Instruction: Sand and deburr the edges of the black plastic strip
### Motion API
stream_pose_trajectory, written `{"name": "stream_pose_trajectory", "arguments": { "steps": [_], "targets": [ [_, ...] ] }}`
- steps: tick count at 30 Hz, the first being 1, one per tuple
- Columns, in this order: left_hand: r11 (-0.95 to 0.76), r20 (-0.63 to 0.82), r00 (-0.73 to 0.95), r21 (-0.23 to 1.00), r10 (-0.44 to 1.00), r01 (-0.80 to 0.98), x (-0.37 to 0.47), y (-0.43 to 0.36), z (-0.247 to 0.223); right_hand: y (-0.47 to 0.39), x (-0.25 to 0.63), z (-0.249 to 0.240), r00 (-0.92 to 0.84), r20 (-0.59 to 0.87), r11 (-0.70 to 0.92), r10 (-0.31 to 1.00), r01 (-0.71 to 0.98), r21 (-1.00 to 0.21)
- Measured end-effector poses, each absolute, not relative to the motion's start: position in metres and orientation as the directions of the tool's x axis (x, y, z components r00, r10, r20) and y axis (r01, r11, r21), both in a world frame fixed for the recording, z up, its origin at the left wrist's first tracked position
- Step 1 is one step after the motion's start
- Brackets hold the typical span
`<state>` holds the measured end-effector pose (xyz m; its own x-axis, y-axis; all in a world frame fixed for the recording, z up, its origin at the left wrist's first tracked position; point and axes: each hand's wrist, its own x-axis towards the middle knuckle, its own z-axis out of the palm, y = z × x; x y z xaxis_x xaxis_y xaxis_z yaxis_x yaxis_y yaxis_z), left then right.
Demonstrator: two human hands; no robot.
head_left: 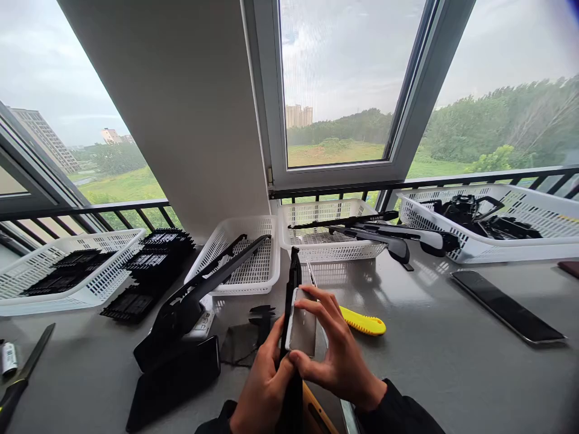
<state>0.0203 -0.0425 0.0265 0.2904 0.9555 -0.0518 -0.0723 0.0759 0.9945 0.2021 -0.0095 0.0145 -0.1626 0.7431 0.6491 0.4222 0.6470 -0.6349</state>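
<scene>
Near the centre, my left hand is wrapped round a long black plastic part that stands on edge, pointing away from me. A small pale rectangular piece lies against the part's right side. My right hand grips this piece, fingers at its top and thumb at its bottom edge. My left thumb is near its lower corner. Just right of my right hand is a yellow-handled knife on the grey table. A dark caliper-like tool lies left of my hands.
White baskets with long black parts stand behind my hands. Another basket is at right, one at left beside stacked black parts. A black phone lies front left, a dark flat panel at right.
</scene>
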Motion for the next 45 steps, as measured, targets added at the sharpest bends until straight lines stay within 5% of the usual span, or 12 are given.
{"name": "stream_pose_trajectory", "arguments": {
  "steps": [6, 11, 19, 26, 31, 38, 45],
  "targets": [
    [0.087, -0.071, 0.242, 0.995, 0.968, -0.057, 0.017, -0.046, -0.003, -0.004, 0.204, 0.007, 0.047, 0.582, 0.499, 0.812, 0.462, -0.733],
    [0.089, -0.051, 0.268, 0.987, 0.962, -0.131, 0.017, -0.041, -0.004, -0.013, 0.193, 0.008, -0.034, 0.656, 0.604, 0.754, 0.427, -0.672],
    [0.211, -0.070, 0.528, 0.954, 0.847, -0.212, 0.023, -0.044, -0.004, -0.007, 0.202, 0.013, 0.075, 0.679, 0.564, 0.731, 0.495, -0.661],
    [0.308, -0.242, 0.391, 0.945, 0.888, -0.113, 0.019, -0.047, 0.006, -0.013, 0.198, 0.017, -0.111, 0.726, 0.687, 0.679, 0.445, -0.575],
    [0.214, -0.102, 0.440, 0.953, 0.892, -0.213, 0.022, -0.044, -0.002, -0.008, 0.204, 0.016, 0.023, 0.689, 0.578, 0.725, 0.523, -0.626],
    [0.268, -0.223, 0.335, 0.959, 0.915, -0.093, 0.013, -0.046, 0.003, -0.013, 0.201, 0.017, -0.132, 0.698, 0.666, 0.704, 0.462, -0.585],
    [0.226, -0.127, 0.362, 0.942, 0.923, -0.246, 0.017, -0.040, 0.004, -0.006, 0.205, 0.013, 0.016, 0.652, 0.551, 0.758, 0.520, -0.653]
  ]
}}
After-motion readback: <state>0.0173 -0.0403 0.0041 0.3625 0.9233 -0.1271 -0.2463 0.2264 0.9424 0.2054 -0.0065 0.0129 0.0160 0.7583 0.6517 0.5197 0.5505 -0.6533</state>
